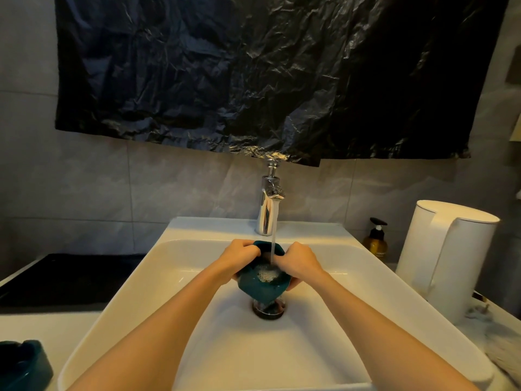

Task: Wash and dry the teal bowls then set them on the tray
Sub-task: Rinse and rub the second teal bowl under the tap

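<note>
So, the washing is only just getting going. The left hand (243,254) and the right hand (301,263) hold one teal bowl (262,287) between them, over the sink (197,320). The fingers of each hand curl round the bowl's rim, one hand on each side. Water (273,244) runs down from the tap (269,204), just past the hands, and lands inside the bowl, where it makes white bubbles. The drain (269,310) is right under the bowl. I think this bowl is getting its wash now, so it is wet and not yet dry. A second teal bowl (22,365) sits far to the left of the left hand and much nearer the person. Only part of it shows, and I cannot tell if it is clean. A flat black thing (56,277) lies out to the left of the left hand. It may be the tray, but I am not sure, and no bowl is on it. What is left, I think, is to rinse this bowl, dry it, put it on the tray, and then deal with the other bowl too.
</note>
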The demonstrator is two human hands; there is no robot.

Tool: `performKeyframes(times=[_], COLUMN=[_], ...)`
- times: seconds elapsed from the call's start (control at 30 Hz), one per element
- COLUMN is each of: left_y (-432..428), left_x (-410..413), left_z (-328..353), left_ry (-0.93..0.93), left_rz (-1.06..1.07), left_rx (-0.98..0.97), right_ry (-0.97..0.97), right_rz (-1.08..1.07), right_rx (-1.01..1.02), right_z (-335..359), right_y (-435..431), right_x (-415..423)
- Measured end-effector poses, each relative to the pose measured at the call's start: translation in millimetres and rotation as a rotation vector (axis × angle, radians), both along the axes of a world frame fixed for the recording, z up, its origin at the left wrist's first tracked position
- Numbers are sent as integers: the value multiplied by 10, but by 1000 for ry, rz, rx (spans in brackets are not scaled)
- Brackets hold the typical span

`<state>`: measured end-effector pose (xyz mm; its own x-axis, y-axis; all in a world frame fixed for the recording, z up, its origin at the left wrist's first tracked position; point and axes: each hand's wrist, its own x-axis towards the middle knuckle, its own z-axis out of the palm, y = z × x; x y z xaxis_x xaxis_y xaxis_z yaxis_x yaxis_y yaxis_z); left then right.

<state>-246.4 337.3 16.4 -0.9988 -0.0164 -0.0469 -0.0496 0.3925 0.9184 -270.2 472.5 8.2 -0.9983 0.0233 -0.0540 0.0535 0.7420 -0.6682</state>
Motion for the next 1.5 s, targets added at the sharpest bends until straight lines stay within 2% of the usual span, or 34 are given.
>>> performKeyframes(times=[0.2, 0.37, 0.63, 0.73, 0.87, 1.0, 1.07, 1.27, 1.37, 1.43, 1.5], left_y=[-32, 4, -6, 43, 83, 70, 72, 97, 85, 87, 108], left_x=[-24, -20, -34, -74, -86, -35, -4, -24, -97, -135, -121], left_z=[20, 33, -77, -100, -116, -75, -49, -49, -99, -92, -35], left_ry=[13, -29, -22, 50, 160, 253, 297, 371, 312, 214, 79], left_rz=[56, 9, -77, -21, 59, 13, -43, -52, 28, 167, 268], left_rx=[47, 43, -23, -38, 24, 103, 121, 14, -71, -39, 143], right_ry=[-226, -188, -475, -544, -613, -705, -761, -665, -599, -543, -432], right_rz=[90, -24, 75, 173, 321, 281, 280, 72, 16, -30, -65], right_rx=[-409, -361, -475, -574, -830, -1068, -1109, -1020, -1020, -1069, -1067], right_z=[68, -19, 233, 240, 204, 164, 141, 186, 160, 144, 126], right_y=[34, -10, 119, 200, 342, 384, 352, 229, 222, 230, 223], right_x=[-13, -71, 78, 108, 161, 162, 190, 262, 188, 146, 102])
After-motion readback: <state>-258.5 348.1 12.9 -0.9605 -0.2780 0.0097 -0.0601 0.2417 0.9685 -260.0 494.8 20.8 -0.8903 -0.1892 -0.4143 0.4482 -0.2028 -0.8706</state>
